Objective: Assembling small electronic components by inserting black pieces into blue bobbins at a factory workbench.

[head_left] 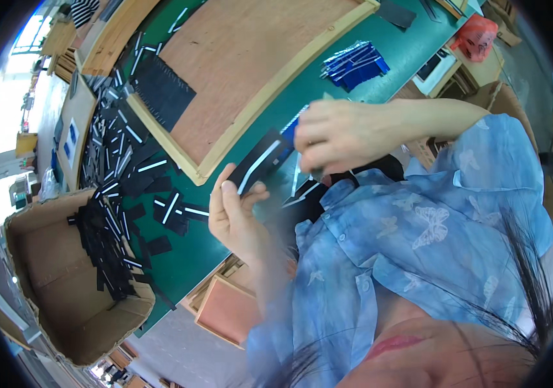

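My left hand pinches one end of a flat black piece with a white stripe along it, thumb on top. The piece is held up above the green table, tilted toward my right hand. At its other end, my right hand is closed, its fingers curled around a blue strip with a silvery edge. My right fingers hide part of that strip, and whether the two pieces touch I cannot tell. Close to my body, below my right hand, more black pieces with white stripes show partly.
A wood-rimmed board lies on the green table, a black sheet on it. Blue strips are stacked beyond my right hand. Loose black pieces heap up at left, spilling into a cardboard box. A red bag sits far right.
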The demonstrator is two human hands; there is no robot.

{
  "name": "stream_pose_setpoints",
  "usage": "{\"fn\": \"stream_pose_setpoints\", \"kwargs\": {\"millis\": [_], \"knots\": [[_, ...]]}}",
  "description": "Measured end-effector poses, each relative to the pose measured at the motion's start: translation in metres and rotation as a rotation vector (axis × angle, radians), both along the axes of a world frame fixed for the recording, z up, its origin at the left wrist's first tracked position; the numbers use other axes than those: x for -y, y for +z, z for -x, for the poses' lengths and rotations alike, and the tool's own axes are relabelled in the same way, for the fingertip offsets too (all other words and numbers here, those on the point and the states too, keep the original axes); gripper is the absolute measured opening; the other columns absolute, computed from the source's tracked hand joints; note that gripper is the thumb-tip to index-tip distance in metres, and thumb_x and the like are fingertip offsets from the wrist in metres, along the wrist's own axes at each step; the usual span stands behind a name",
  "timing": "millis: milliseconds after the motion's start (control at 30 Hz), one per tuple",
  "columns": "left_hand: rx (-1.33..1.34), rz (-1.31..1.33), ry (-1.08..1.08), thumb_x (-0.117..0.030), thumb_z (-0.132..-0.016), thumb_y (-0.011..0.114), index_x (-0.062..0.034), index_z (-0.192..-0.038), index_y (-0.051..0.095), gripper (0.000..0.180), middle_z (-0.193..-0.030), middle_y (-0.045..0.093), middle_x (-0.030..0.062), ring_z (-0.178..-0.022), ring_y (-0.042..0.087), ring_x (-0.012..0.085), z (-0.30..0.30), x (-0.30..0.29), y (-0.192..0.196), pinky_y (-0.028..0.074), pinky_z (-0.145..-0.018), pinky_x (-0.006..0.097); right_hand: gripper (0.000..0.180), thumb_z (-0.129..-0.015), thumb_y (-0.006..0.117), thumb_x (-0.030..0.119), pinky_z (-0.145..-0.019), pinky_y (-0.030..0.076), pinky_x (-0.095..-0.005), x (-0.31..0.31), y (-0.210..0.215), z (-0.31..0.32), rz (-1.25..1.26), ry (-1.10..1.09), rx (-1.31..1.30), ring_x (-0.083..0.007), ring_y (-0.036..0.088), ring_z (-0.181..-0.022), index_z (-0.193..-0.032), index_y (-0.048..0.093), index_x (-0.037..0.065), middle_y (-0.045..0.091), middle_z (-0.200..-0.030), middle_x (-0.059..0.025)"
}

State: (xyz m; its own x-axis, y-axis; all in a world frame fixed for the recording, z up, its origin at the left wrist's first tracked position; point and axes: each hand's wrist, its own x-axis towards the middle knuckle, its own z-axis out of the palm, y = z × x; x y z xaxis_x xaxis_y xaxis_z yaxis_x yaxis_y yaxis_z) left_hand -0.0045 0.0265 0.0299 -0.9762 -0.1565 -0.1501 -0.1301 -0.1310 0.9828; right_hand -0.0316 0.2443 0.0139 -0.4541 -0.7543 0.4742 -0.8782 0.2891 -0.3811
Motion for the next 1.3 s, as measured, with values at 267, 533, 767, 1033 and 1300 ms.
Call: {"fn": "stream_pose_setpoints", "kwargs": {"millis": [267,533,767,1033,1300], "knots": [[-0.013,0.028,-0.176,-0.015,-0.095,0.048,0.0047,-0.113,0.058,0.028,-0.073,0.065,0.0098,-0.063,0.060,0.0093,-0.002,-0.021,-0.011,0.046,-0.057,0.020,0.027,-0.055,0.069,0.016,-0.060,0.042,-0.0328,0.017,0.003,0.015,0.030,-0.105,-0.158,-0.0230,0.050,-0.076,-0.076,0.053,0.010,0.049,-0.078,-0.0043],[-0.122,0.088,0.119,-0.014,-0.095,0.047,0.0119,-0.116,0.052,0.033,-0.090,0.063,0.0193,-0.067,0.064,0.0181,0.005,0.015,-0.015,0.054,-0.056,0.022,0.021,-0.065,0.070,0.008,-0.060,0.048,-0.0348,-0.018,-0.008,0.005,-0.123,-0.024,0.268,-0.0227,0.061,-0.079,-0.086,0.066,0.013,0.059,-0.086,-0.0022],[-0.163,0.008,0.133,-0.011,-0.095,0.046,0.0072,-0.107,0.056,0.024,-0.086,0.064,0.0182,-0.065,0.063,0.0178,0.003,0.023,-0.027,0.053,-0.056,0.024,0.024,-0.068,0.077,0.020,-0.062,0.048,-0.0324,-0.033,-0.030,0.025,-0.069,-0.379,0.233,-0.0207,0.061,-0.075,-0.088,0.068,0.013,0.055,-0.093,0.0000],[-0.146,0.017,0.152,-0.024,-0.097,0.038,0.0069,-0.104,0.055,0.036,-0.082,0.063,0.0184,-0.066,0.062,0.0201,0.005,0.027,-0.034,0.052,-0.057,0.026,0.034,-0.067,0.075,0.012,-0.058,0.047,-0.0336,-0.028,-0.019,0.019,-0.101,-0.350,0.111,-0.0220,0.058,-0.072,-0.097,0.060,0.014,0.051,-0.101,-0.0033],[0.001,-0.128,0.022,-0.042,-0.098,0.029,0.0081,-0.111,0.050,0.055,-0.099,0.060,0.0229,-0.074,0.064,0.0279,0.006,0.004,-0.031,0.056,-0.060,0.031,0.038,-0.062,0.075,0.004,-0.053,0.044,-0.0308,-0.014,0.007,0.009,0.086,-0.214,-0.017,-0.0213,0.056,-0.066,-0.093,0.056,0.014,0.049,-0.100,-0.0028]]}}
